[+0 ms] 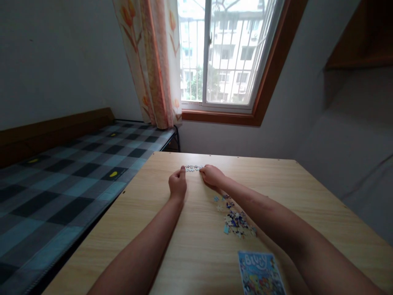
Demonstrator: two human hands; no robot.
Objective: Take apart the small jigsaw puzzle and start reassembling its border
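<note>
A short strip of joined jigsaw puzzle pieces (193, 168) lies near the far side of the wooden table, between my two hands. My left hand (178, 184) is closed at its left end, with the thumb along the edge. At the right end, my right hand (212, 176) pinches the strip with its fingertips. Partly beneath my right forearm, a heap of loose puzzle pieces (238, 221) spreads over the tabletop, mostly blue, white and dark. Closer to me lies a blue picture card (260, 272) marked "Bluey", cut off by the bottom of the view.
The pale wooden table (138, 217) has its far edge below the window (227, 61). Along its left side stands a bed with a checked cover (76, 176). A flowered curtain (156, 61) hangs beside the window, and a wooden shelf (362, 53) juts from the right wall.
</note>
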